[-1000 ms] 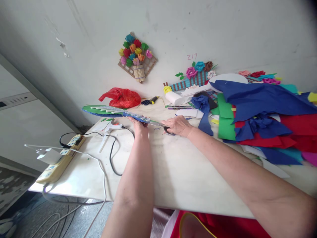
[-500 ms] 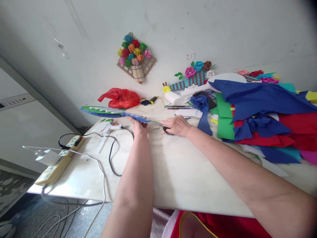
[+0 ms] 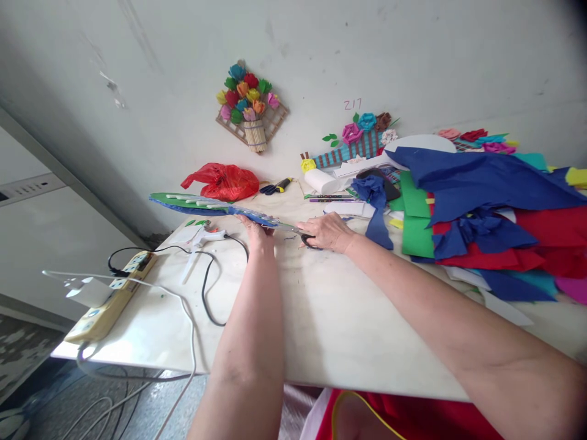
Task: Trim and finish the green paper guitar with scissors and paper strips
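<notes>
A flat blue and green craft piece [image 3: 190, 205] with white strips along its top is held just above the table, seen nearly edge-on. My left hand [image 3: 257, 231] grips it from below near its middle, thumb at the near edge. Black-handled scissors [image 3: 308, 239] are in my right hand [image 3: 328, 232], fingers closed round the handles. Their blades point left and meet the right end of the blue part. Whether the blades are apart cannot be made out. Small dark blue scraps [image 3: 290, 238] lie beneath on the table.
A white glue gun [image 3: 195, 250] with a black cord lies left of my hand, near a power strip [image 3: 110, 299] and trailing cables. Behind are a red plastic bag [image 3: 224, 182] and pliers [image 3: 276, 186]. Blue, green and red paper sheets [image 3: 486, 183] pile up at the right.
The craft piece's left end has tilted up very slightly. Both hands and the scissors stay in nearly the same place.
</notes>
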